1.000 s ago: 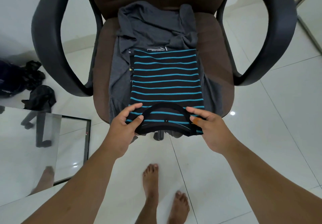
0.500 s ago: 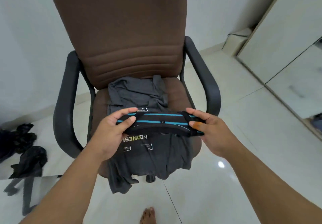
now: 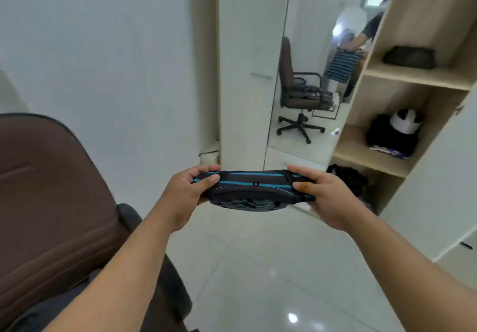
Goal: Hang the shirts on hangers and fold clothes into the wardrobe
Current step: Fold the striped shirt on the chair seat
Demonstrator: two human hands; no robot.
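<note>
We had lifted the folded black shirt with teal stripes (image 3: 251,189) off the brown padded office chair (image 3: 51,202), now at nine o'clock. Our left hand (image 3: 184,193) and right hand (image 3: 322,197) pinched its ends, facing the open light-wood wardrobe shelves (image 3: 371,162) at two o'clock; shelving seemed next.

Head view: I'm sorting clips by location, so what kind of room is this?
Probably a bedroom or dressing area at home: an open light-wood wardrobe with shelves, a tall mirror beside it, and a brown padded office chair.
</note>
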